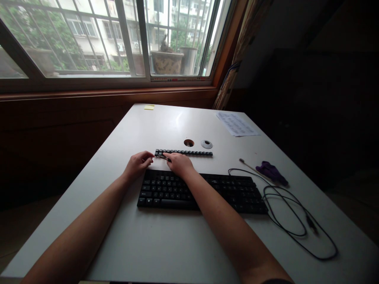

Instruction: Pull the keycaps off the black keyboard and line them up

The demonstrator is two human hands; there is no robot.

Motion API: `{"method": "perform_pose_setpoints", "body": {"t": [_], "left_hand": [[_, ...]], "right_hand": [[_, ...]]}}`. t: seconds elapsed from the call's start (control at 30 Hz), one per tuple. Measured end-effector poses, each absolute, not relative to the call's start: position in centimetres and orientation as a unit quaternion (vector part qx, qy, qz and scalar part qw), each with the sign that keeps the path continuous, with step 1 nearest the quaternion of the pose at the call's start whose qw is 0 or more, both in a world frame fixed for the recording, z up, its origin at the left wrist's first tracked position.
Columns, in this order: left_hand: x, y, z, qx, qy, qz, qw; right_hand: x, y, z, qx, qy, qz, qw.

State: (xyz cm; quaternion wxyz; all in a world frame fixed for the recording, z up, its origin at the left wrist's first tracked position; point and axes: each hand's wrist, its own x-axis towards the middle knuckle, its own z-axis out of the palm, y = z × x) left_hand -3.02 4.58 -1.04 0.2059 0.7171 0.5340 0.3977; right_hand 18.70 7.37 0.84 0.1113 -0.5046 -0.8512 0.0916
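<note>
Black keycaps (192,152) stand in a long row across the desk, with a short second row in front at the left end. My right hand (179,163) is closed on a slim tool with a shiny metal tip (162,157), perhaps tweezers. Its index finger reaches to the front keycaps. Just left of the row, my left hand (140,162) has its fingers curled into a pinch; what they hold, if anything, is too small to make out. Below both hands lies a black keyboard (171,203), several keys gone from its upper left part. My right forearm crosses over it.
The white desk (142,244) has a cable hole (188,143) and its round cover (206,144). A thin brush (250,167), a purple cloth (271,172) and the looped keyboard cable (296,201) lie right. Printed papers (237,124) and a yellow note (149,107) lie farther back.
</note>
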Motion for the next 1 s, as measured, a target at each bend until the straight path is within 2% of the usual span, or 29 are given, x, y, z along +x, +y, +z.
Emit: {"method": "perform_pose_setpoints", "body": {"t": [0.23, 0.57, 0.87, 1.0], "left_hand": [[-3.1, 4.7, -1.1, 0.716, 0.536, 0.398, 0.206], [-3.2, 4.6, -1.2, 0.715, 0.534, 0.402, 0.206], [-3.3, 4.6, -1.3, 0.720, 0.526, 0.404, 0.203], [-3.3, 4.6, -1.2, 0.722, 0.529, 0.396, 0.207]], "right_hand": [[18.9, 7.4, 0.7, -0.491, -0.853, 0.093, 0.150], [19.4, 7.7, 0.8, -0.509, -0.804, 0.134, 0.276], [19.7, 7.8, 1.3, -0.531, -0.787, 0.141, 0.279], [19.6, 8.0, 0.7, -0.519, -0.807, 0.141, 0.246]]}}
